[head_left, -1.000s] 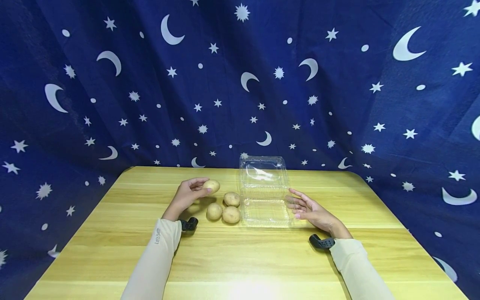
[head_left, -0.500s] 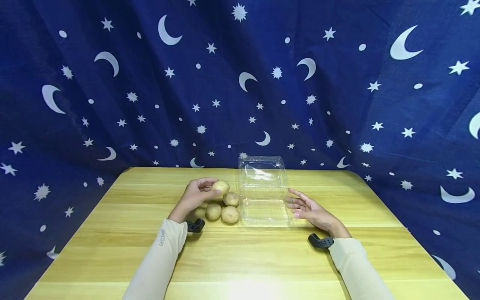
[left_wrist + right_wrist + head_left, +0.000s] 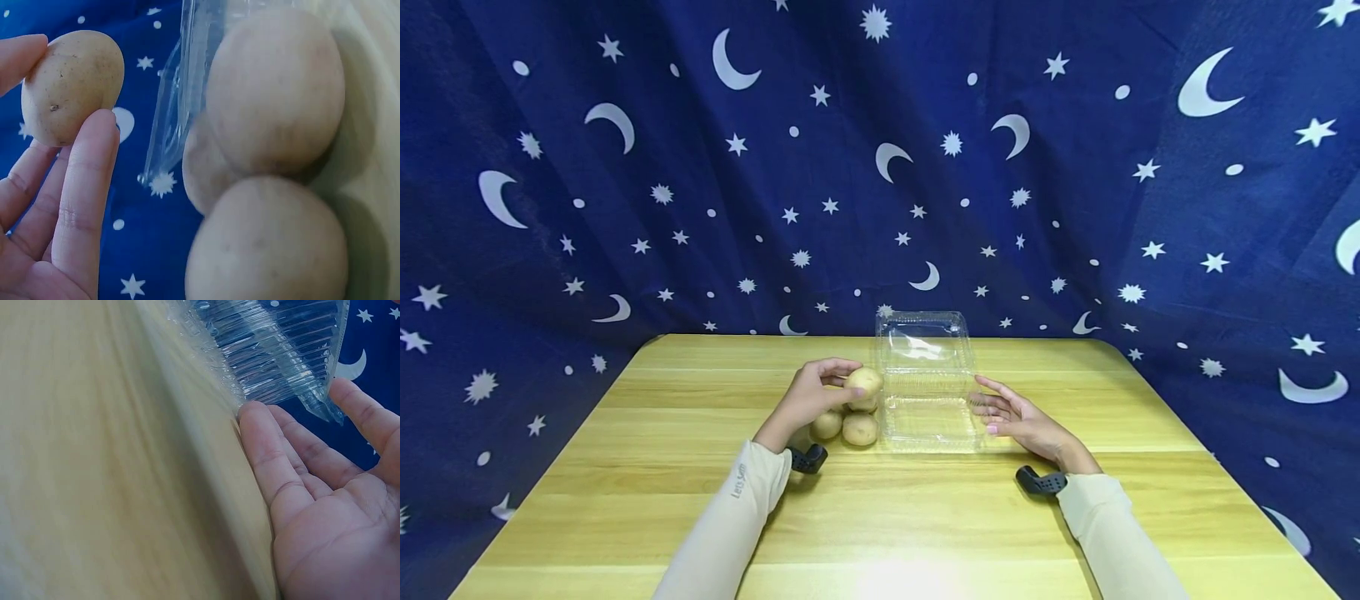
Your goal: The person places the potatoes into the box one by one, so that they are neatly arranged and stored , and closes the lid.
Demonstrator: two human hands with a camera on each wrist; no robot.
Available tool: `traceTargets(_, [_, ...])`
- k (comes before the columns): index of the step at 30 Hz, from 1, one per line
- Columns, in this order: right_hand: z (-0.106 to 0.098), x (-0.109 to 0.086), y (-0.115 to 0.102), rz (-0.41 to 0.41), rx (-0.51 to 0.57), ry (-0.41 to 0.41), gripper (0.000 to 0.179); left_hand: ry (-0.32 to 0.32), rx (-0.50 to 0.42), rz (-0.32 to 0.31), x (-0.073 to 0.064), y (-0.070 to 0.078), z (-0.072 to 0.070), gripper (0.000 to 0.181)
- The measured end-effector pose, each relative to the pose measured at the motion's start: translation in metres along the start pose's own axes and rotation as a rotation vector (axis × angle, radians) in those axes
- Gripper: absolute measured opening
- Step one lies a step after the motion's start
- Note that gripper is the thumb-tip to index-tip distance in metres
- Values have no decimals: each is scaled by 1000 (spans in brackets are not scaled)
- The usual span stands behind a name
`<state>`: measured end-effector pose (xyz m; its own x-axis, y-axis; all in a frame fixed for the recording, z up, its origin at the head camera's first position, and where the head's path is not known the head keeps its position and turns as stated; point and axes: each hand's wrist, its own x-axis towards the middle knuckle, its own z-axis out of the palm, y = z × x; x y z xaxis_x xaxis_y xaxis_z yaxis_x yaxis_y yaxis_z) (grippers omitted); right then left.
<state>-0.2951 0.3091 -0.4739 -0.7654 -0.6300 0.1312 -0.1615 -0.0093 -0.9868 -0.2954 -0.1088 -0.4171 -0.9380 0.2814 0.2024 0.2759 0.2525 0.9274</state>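
My left hand (image 3: 808, 398) pinches a pale yellow potato (image 3: 865, 382) between thumb and fingertips, raised over the others at the left side of a clear plastic clamshell box (image 3: 928, 425). In the left wrist view the held potato (image 3: 75, 87) shows a small dark eye. Beneath it on the table sit a left potato (image 3: 827, 426), a front potato (image 3: 860, 430) and a third potato (image 3: 863, 406), partly hidden by the held one. My right hand (image 3: 1018, 423) is beside the box's right wall, palm inward, loosely extended fingers (image 3: 265, 440) right at the ribbed plastic.
The box's lid (image 3: 925, 343) stands raised at the back, hinged to the base. All of it rests on a light wooden table (image 3: 910, 508). Behind the table hangs a dark blue cloth (image 3: 850, 167) with moons and stars. A black wrist camera (image 3: 1041, 482) sits on the right wrist.
My left hand has carried the potato to the right, from left of the other potatoes to over them, close to the box. The right hand stays at the box's right wall.
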Motion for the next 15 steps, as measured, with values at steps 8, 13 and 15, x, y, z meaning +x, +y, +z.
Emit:
traceTargets(8, [1, 0, -2, -21, 13, -11, 81, -29, -8, 6, -1, 9, 12, 45])
traceTargets(13, [1, -1, -2, -22, 16, -14, 81, -47, -7, 10, -2, 11, 19, 46])
traceTargets(15, [1, -1, -2, -20, 15, -13, 80, -56, -5, 12, -1, 10, 22, 46])
